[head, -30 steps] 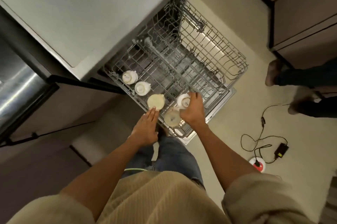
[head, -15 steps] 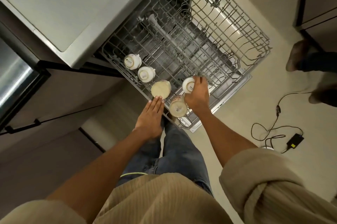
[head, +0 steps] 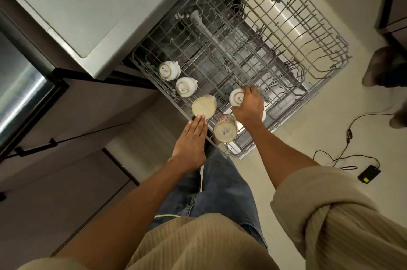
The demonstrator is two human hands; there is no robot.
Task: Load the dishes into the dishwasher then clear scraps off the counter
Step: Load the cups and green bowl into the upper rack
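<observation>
We see the big wire rack [head: 326, 54] pulled out. Our right hand [head: 247, 109] curls around a white cup [head: 236, 98] at the rack's six o'clock edge. Our left hand [head: 191, 140] lies flat, fingers together, touching another cup [head: 203, 108]. Cups feel hard, smooth, breakable; we should grab their sides.

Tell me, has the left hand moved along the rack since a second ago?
No. The left hand still lies flat at the rack's near edge, fingertips just below the plain cream cup, as before; only the camera shifted.
</observation>
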